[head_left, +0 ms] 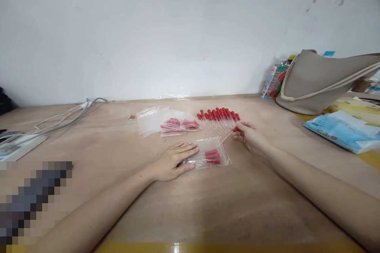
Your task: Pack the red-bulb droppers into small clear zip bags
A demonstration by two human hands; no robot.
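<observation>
My left hand (175, 162) lies flat with fingers stretched out, pressing on the left part of a clear zip bag (200, 145). Inside that bag are a few droppers with red bulbs (212, 156); my fingers cover part of it. Between the fingertips of my right hand (247, 133) is a glass dropper (228, 136), pinched at its red bulb. Its thin tube slants down and left to the bag's red-edged mouth; I cannot tell whether the tip is inside. Just beyond my right hand lies a row of loose red-bulbed droppers (219, 114).
Behind my left hand sit filled bags of red-bulbed droppers (173, 124) beside flat clear zip bags (147, 120). Cables (86, 106) and a power strip (26, 146) lie left. On the right are a grey bag (317, 79), a plastic bottle (273, 81) and a blue tissue pack (341, 130).
</observation>
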